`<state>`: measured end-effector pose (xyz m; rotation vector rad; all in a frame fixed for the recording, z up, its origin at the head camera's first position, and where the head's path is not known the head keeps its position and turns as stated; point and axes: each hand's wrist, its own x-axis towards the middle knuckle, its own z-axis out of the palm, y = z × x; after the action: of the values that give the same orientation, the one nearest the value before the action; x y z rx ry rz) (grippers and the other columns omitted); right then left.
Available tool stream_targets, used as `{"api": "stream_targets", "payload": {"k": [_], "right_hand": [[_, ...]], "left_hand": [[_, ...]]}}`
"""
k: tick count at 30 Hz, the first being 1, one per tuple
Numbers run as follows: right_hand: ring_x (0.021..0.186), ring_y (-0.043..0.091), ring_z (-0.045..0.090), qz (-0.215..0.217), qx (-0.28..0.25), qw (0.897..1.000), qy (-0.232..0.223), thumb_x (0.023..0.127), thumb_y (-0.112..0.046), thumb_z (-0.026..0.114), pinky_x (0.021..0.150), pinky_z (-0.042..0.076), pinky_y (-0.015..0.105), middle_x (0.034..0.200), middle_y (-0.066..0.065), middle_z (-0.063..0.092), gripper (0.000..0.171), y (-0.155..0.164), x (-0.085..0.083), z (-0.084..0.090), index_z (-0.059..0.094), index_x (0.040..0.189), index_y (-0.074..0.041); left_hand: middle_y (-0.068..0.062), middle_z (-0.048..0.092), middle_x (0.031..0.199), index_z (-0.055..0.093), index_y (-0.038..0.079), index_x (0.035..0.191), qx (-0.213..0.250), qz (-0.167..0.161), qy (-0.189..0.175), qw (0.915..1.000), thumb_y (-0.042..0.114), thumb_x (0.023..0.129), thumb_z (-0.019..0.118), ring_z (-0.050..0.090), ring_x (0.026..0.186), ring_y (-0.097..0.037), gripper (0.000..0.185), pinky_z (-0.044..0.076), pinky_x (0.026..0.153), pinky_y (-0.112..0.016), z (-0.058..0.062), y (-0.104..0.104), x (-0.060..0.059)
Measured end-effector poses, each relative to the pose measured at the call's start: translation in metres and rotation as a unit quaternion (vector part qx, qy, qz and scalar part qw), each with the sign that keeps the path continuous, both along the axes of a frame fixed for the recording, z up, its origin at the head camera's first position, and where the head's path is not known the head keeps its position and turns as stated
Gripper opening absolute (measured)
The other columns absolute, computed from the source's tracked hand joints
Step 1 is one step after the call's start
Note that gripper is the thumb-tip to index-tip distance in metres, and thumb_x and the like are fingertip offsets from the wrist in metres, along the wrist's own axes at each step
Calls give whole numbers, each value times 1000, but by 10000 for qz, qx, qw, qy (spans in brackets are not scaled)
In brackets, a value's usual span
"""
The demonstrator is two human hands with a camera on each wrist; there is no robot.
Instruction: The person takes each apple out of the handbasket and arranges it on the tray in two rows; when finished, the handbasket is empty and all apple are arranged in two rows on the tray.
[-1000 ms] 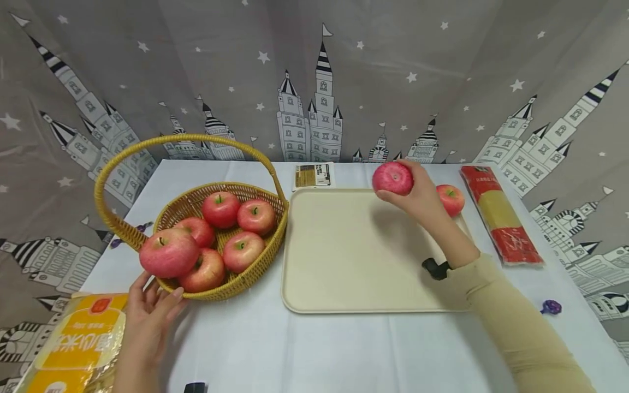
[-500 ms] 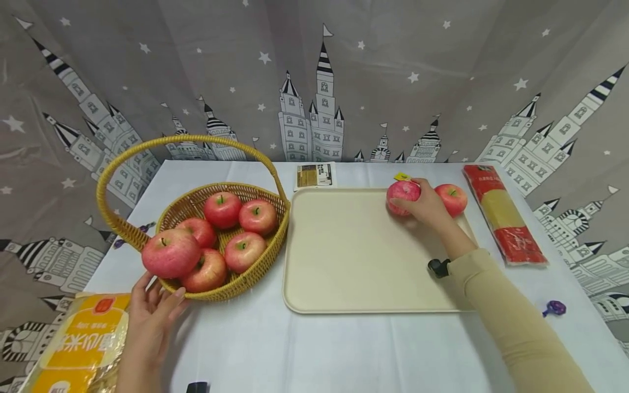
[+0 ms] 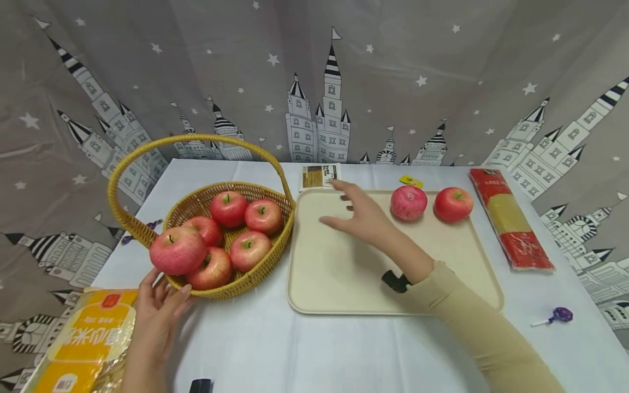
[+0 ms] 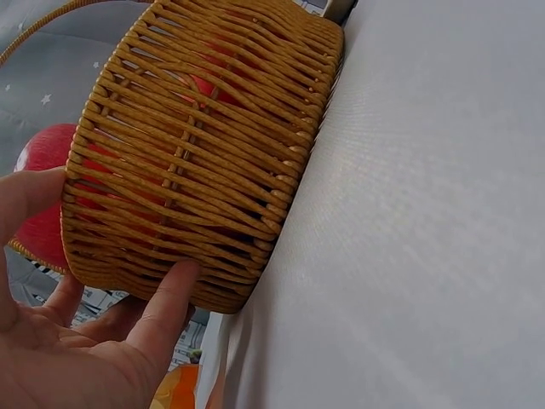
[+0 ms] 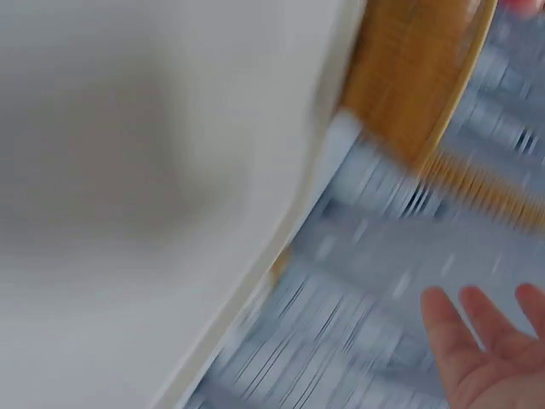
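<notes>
A yellow wicker basket (image 3: 236, 285) with a tall arched handle stands at the left and holds several red apples (image 3: 229, 209). My left hand (image 3: 156, 322) grips its near left end; in the left wrist view a digit lies at the basket's rim and a fingertip (image 4: 180, 277) presses the woven side. Two more apples sit at the back right of a cream tray (image 3: 314, 278): a pinkish one (image 3: 409, 203) and a redder one (image 3: 454, 205). My right hand (image 3: 367, 217) hovers over the tray, holding nothing, fingers spread toward the basket.
A red and gold packet (image 3: 511, 218) lies right of the tray, with a purple lollipop (image 3: 562, 314) nearer the front. Behind the tray are a small brown-and-white packet (image 3: 319, 176) and a small yellow item (image 3: 411, 181). A yellow food bag (image 3: 88, 338) is at the front left.
My right hand lowered the pinkish apple onto the tray beside the other apple, let go and moved left. My left hand stayed at the basket.
</notes>
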<state>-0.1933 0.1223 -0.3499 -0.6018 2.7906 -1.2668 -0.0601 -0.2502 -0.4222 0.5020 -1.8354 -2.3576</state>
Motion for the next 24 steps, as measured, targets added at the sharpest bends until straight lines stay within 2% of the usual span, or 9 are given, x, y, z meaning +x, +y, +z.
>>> {"api": "stream_targets", "payload": {"k": [2, 5, 8, 10, 14, 16, 18, 21, 24], "right_hand": [[118, 27, 52, 571, 111, 9982, 110, 82, -44, 74, 96, 47, 41, 144, 4, 44, 79, -27, 6, 2, 37, 148, -22], [123, 20, 49, 1319, 458, 9896, 354, 83, -46, 73, 101, 42, 35, 142, 2, 47, 74, -66, 11, 3, 42, 146, -20], [126, 14, 46, 1870, 915, 9770, 465, 85, -49, 70, 105, 37, 29, 142, -3, 48, 72, -98, 12, 2, 44, 145, -20], [128, 14, 45, 2095, 1218, 9693, 406, 85, -51, 68, 104, 38, 30, 139, -5, 52, 72, -116, 10, 0, 44, 145, -21], [112, 10, 55, 2322, 1946, 9523, 358, 83, -55, 68, 93, 45, 29, 122, -8, 62, 70, -139, 6, -5, 49, 141, -22], [108, 8, 56, 2366, 2249, 9443, 421, 82, -54, 69, 90, 46, 28, 116, -9, 63, 68, -147, 6, -8, 52, 138, -20], [96, 6, 57, 2348, 2452, 9390, 541, 82, -52, 69, 84, 47, 27, 111, -10, 62, 61, -152, 5, -10, 56, 133, -21], [93, 6, 55, 2247, 2484, 9402, 621, 81, -47, 70, 80, 48, 25, 109, -9, 60, 52, -156, 4, -13, 59, 126, -22], [93, 6, 55, 2105, 2217, 9500, 633, 80, -44, 71, 80, 48, 23, 112, -9, 59, 50, -155, 4, -13, 61, 124, -22]], "left_hand": [[-12, 22, 150, 23, 28, 146, 2, -26, 14, 10000, -3, 92, 58, 34, 128, -20, 71, 55, 77, -21, 0, 0, 0], [-13, 21, 149, 24, 27, 145, 49, -59, 88, 9999, -3, 92, 58, 35, 127, -19, 70, 55, 78, -21, 0, 0, 1], [-13, 22, 149, 24, 27, 145, 58, -59, 129, 9999, -3, 92, 58, 36, 127, -19, 70, 55, 78, -22, 0, 0, 1], [-13, 22, 149, 23, 26, 145, 60, -69, 137, 9999, -3, 92, 58, 35, 128, -20, 70, 55, 78, -22, 0, 0, 1], [-10, 25, 147, 24, 27, 144, 44, -99, 174, 9998, -4, 93, 56, 35, 127, -19, 68, 54, 79, -21, -1, 1, 0], [-10, 25, 147, 24, 27, 144, 30, -121, 168, 9998, -4, 93, 56, 35, 128, -19, 67, 54, 79, -21, -2, 0, 1], [-11, 24, 148, 24, 28, 144, 1, -111, 143, 9998, -3, 93, 57, 36, 127, -18, 68, 54, 79, -21, -3, 0, 1], [-12, 22, 150, 24, 28, 145, 22, -98, 118, 9999, -2, 93, 57, 36, 127, -18, 69, 54, 79, -21, -2, 0, 2], [-12, 22, 150, 23, 28, 145, 36, -48, 39, 10000, -2, 93, 58, 35, 127, -18, 69, 54, 78, -20, -2, 0, 1]]}}
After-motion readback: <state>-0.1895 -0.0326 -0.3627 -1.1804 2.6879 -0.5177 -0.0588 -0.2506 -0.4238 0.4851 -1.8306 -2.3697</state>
